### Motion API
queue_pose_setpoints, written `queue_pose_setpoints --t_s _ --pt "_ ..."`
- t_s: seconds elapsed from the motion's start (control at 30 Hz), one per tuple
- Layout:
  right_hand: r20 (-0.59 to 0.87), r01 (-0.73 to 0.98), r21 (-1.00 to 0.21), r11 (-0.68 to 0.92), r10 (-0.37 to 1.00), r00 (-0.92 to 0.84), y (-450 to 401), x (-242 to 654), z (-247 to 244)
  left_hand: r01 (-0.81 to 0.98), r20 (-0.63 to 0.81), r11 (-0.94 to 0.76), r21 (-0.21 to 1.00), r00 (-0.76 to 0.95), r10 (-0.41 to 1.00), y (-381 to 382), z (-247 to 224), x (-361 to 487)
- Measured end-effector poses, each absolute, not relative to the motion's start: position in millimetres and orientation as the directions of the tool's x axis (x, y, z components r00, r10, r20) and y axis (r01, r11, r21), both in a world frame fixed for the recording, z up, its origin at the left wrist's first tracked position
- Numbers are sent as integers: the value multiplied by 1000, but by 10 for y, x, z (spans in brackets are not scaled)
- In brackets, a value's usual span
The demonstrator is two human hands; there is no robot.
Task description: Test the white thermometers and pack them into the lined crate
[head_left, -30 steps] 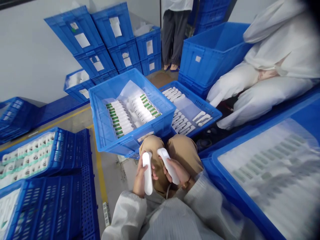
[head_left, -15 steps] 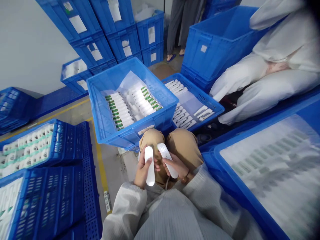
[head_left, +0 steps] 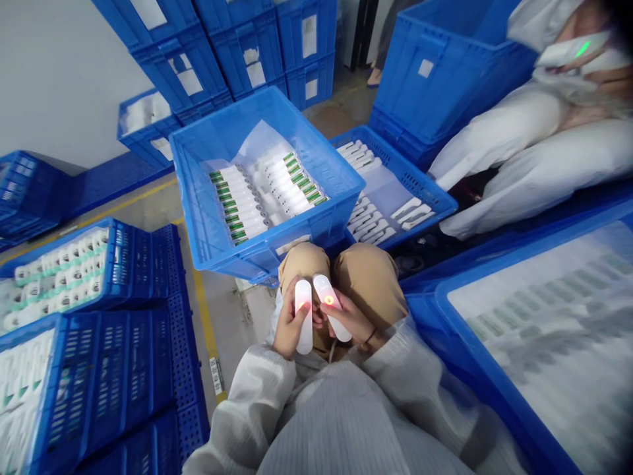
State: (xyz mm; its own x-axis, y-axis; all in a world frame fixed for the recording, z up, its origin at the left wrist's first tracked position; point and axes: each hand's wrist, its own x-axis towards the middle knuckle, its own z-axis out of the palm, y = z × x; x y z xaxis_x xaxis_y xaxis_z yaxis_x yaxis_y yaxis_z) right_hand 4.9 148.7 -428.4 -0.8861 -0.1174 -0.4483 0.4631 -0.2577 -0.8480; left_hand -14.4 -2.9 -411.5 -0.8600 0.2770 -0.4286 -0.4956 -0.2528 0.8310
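Over my lap, my left hand (head_left: 288, 325) is wrapped round a slim white handheld thermometer (head_left: 304, 336), its thumb on the front where a reddish glow shows. My right hand (head_left: 355, 319) grips a second white thermometer (head_left: 340, 328), which has an orange-red light near the thumb tip. Both thermometers point away from me, side by side and slightly apart. Just beyond my knees, a blue crate (head_left: 217, 258) holds rows of similar white devices with green-marked ends on white sheeting.
A low blue basket (head_left: 438, 210) with white parts adjoins the crate. At right stands a large blue bin (head_left: 469, 333) of covered pieces. Blue crates (head_left: 119, 369) fill the left; more (head_left: 257, 49) are stacked behind. A co-worker at upper right holds a white device (head_left: 568, 51) with a green light.
The lit digits on the right thermometer have given way to an orange-red light, and a reddish glow now shows on the left one. The view has shifted; the co-worker's device has come into sight.
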Motion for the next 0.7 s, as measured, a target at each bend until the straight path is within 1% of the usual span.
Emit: queue_pose_setpoints --t_s 0.1,0.2,0.3,0.47,0.57,0.7 --pt "-448 462 -839 -287 -118 -886 1494 54 -4302 -507 -435 -266 820 -854 284 -37 -4120 -138" --pt "-443 467 -812 -349 -153 -884 1506 59 -4311 -504 -406 -274 819 -846 345 -66 -4137 -130" --pt "-444 471 -805 -361 -160 -881 1518 60 -4297 -502 -385 -283 817 -841 380 -96 -4151 -126" --pt "-455 482 -801 -355 -162 -875 1525 59 -4287 -505 -410 -279 817 -848 337 -84 -4146 -128" --pt "-444 479 -791 -380 -183 -877 1527 54 -4315 -513 -430 -274 813 -847 311 -58 -4133 -129" --pt "-444 500 -750 -433 -231 -866 1533 51 -4347 -514 -433 -267 815 -847 308 -41 -4107 -128"
